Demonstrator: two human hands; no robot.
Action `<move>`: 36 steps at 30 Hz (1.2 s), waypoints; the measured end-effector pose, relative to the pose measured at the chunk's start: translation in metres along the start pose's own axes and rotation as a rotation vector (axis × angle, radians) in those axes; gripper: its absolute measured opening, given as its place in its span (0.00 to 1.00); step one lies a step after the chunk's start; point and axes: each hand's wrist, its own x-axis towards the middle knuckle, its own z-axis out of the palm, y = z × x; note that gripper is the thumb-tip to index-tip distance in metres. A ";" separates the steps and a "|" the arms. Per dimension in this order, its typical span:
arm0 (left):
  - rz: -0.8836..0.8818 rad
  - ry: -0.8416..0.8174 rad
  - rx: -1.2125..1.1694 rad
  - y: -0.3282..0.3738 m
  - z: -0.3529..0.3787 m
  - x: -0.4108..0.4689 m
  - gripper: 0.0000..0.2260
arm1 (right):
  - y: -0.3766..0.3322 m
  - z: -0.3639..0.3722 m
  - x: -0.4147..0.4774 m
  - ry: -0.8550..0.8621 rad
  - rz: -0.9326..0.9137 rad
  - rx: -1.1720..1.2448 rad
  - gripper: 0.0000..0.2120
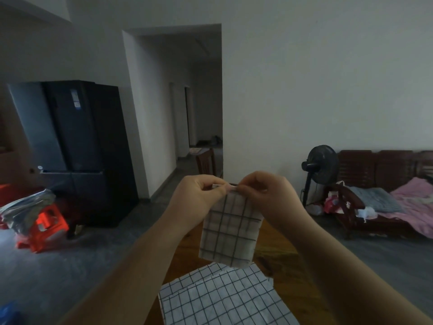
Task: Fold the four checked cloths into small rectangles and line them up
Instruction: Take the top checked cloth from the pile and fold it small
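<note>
A white cloth with dark checks (230, 231) hangs folded into a narrow strip above a brown wooden table (276, 245). My left hand (199, 195) and my right hand (262, 191) both pinch its top edge, fingertips nearly touching. Below it, other checked cloths (220, 296) lie spread flat and overlapping on the table near me; how many there are I cannot tell.
A dark fridge (77, 141) stands at the left, with an orange stool (46, 221) and a heap of cloth beside it. A standing fan (318, 165) and a wooden sofa (379, 191) with pink bedding are at the right. A doorway and a chair lie straight ahead.
</note>
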 end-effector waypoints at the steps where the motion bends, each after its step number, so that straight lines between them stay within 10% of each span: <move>1: -0.011 0.007 -0.004 -0.001 -0.002 0.000 0.06 | 0.001 -0.001 0.000 -0.014 0.009 -0.008 0.04; 36: -0.123 -0.028 0.111 -0.010 -0.004 0.005 0.04 | 0.003 0.017 0.002 -0.055 -0.005 -0.020 0.03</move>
